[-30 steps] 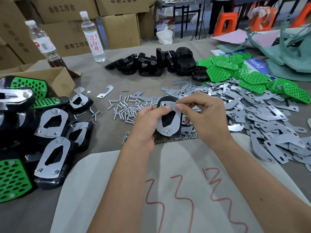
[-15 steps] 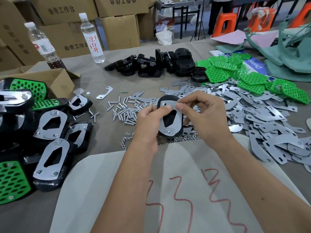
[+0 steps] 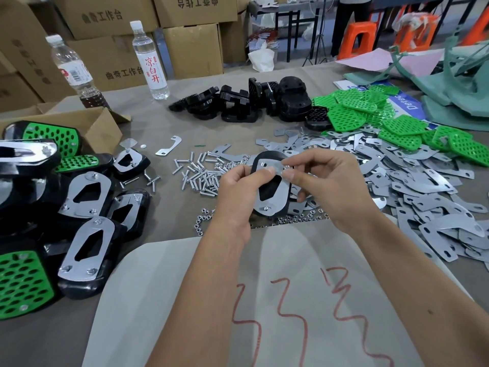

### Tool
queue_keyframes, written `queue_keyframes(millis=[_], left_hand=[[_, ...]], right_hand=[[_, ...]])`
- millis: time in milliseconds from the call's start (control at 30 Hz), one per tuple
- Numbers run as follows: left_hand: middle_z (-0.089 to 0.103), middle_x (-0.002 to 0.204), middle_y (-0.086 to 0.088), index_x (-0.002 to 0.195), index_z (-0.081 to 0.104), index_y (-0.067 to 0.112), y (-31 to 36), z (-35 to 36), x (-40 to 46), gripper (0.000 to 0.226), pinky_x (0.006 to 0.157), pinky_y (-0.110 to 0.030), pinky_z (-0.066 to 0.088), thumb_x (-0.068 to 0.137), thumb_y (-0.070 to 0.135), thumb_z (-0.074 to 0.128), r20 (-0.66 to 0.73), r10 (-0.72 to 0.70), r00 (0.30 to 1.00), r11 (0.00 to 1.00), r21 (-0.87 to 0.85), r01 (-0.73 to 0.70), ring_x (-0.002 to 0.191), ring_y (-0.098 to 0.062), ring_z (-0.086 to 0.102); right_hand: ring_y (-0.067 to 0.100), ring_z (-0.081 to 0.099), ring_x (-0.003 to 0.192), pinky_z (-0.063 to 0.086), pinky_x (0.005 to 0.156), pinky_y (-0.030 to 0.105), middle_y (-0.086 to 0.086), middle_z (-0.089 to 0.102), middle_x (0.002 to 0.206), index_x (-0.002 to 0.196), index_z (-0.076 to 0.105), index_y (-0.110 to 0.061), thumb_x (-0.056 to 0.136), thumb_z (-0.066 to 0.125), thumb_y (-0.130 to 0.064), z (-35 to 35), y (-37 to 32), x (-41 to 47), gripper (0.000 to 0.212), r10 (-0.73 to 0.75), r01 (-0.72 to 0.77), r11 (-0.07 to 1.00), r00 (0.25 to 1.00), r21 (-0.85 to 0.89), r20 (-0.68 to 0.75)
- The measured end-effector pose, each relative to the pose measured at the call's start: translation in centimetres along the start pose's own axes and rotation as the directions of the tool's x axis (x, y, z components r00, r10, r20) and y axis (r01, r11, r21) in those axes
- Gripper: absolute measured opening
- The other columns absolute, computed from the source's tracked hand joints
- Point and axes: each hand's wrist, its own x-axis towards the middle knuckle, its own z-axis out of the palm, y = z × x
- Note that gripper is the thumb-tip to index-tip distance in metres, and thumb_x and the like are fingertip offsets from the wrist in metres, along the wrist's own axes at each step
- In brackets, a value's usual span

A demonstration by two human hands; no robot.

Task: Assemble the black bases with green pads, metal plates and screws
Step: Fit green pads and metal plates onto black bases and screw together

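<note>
My left hand point(image 3: 239, 190) grips a black base point(image 3: 272, 211) that has a metal plate point(image 3: 277, 192) on its upper face, held above the table at centre. My right hand point(image 3: 328, 189) pinches something small at the plate's top right corner between thumb and forefinger; what it is I cannot make out. One screw shows at the plate's lower end. Loose screws point(image 3: 201, 176) lie left of the hands, small nuts point(image 3: 203, 223) just below them. Loose metal plates point(image 3: 412, 186) spread to the right, green pads point(image 3: 370, 112) behind them, and black bases point(image 3: 246, 102) at the back.
Several finished assemblies point(image 3: 84, 239) are heaped at the left beside an open cardboard box point(image 3: 103, 131). Two water bottles point(image 3: 152, 62) stand at the back left before stacked cartons. A white cloth with red marks point(image 3: 264, 300) covers the near edge. Green fabric point(image 3: 455, 83) lies far right.
Both hands have kept hold of the base and plate at the same spot. My right fingertips have shifted slightly on the plate's top corner.
</note>
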Motion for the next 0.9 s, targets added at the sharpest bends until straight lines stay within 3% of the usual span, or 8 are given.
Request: queue_keyframes(millis=[133,267,433,533,633,767,833,900], left_hand=[[0.074,0.093,-0.018,0.111,0.066,-0.004,-0.1,0.2,-0.1,0.029,0.069,-0.038,0.057,0.088,0.012,0.076,-0.053,-0.029,0.998,0.998,-0.054,0.026,0.079,-0.029,0.069],[0.074,0.085,-0.012,0.108,0.067,0.006,-0.2,0.3,0.1,0.022,0.053,-0.026,0.056,0.088,0.009,0.076,-0.085,-0.04,0.996,0.992,-0.126,0.029,0.065,-0.023,0.069],[0.073,0.085,-0.013,0.105,0.067,0.006,-0.4,0.6,0.3,0.022,0.061,-0.034,0.057,0.087,0.012,0.078,-0.092,-0.026,0.995,0.993,-0.115,0.015,0.07,-0.026,0.069],[0.07,0.08,-0.01,0.082,0.061,0.012,-0.7,0.4,0.7,0.019,0.07,-0.04,0.054,0.085,0.013,0.08,-0.199,0.028,0.98,0.994,-0.096,-0.048,0.071,-0.025,0.065],[0.063,0.073,-0.004,0.074,0.058,0.015,-0.8,-0.4,1.5,0.024,0.071,-0.04,0.051,0.084,0.012,0.081,-0.31,0.153,0.938,0.986,-0.019,-0.167,0.069,-0.021,0.057],[0.059,0.069,0.0,0.068,0.053,0.02,-0.8,-1.4,2.3,0.032,0.069,-0.039,0.047,0.082,0.015,0.082,-0.395,0.185,0.9,0.976,-0.029,-0.214,0.066,-0.02,0.051],[0.057,0.066,0.004,0.066,0.052,0.021,-0.8,-1.6,2.4,0.034,0.068,-0.038,0.046,0.081,0.016,0.083,-0.41,0.185,0.893,0.976,-0.028,-0.215,0.063,-0.018,0.049],[0.06,0.071,-0.002,0.068,0.054,0.019,-0.7,-1.6,2.3,0.032,0.071,-0.044,0.051,0.079,0.017,0.083,-0.395,0.166,0.904,0.979,-0.043,-0.199,0.068,-0.021,0.052]], right_hand=[[0.017,0.06,0.064,0.056,0.05,0.032,0.014,0.066,0.077,0.092,0.082,-0.017,0.086,0.082,-0.019,0.2,0.1,-0.3,0.007,-0.036,0.036,0.999,0.999,-0.028,-0.014],[0.018,0.055,0.048,0.051,0.046,0.036,0.008,0.054,0.062,0.078,0.072,-0.014,0.094,0.073,-0.039,0.2,0.4,-0.5,0.03,-0.068,0.059,0.995,0.991,-0.079,-0.118],[0.022,0.057,0.056,0.054,0.046,0.036,0.014,0.065,0.079,0.101,0.074,-0.015,0.092,0.075,-0.024,0.8,0.8,-0.3,0.013,-0.037,0.028,0.996,0.994,-0.088,-0.105],[0.022,0.056,0.056,0.053,0.045,0.034,0.005,0.065,0.077,0.102,0.07,-0.013,0.096,0.073,-0.018,0.7,0.7,-0.4,0.009,-0.007,-0.003,0.994,0.996,-0.111,-0.087],[0.019,0.058,0.057,0.052,0.047,0.033,-0.003,0.064,0.071,0.093,0.07,-0.017,0.094,0.076,-0.015,0.5,0.7,-0.5,0.006,0.02,-0.018,0.961,1.0,-0.277,0.006],[0.016,0.057,0.062,0.051,0.062,0.032,-0.008,0.066,0.068,0.08,0.075,-0.024,0.085,0.082,-0.011,0.9,0.6,-0.7,0.016,0.014,0.117,0.806,0.976,-0.58,0.216],[0.008,0.057,0.066,0.045,0.062,0.02,-0.014,0.063,0.07,0.078,0.077,-0.027,0.081,0.087,-0.018,1.1,0.5,-0.7,0.013,0.057,0.178,0.736,0.945,-0.654,0.321],[0.003,0.058,0.073,0.045,0.065,0.02,-0.016,0.062,0.075,0.078,0.077,-0.029,0.079,0.088,-0.029,1.4,0.4,-0.6,0.012,0.109,0.214,0.664,0.92,-0.716,0.376]])
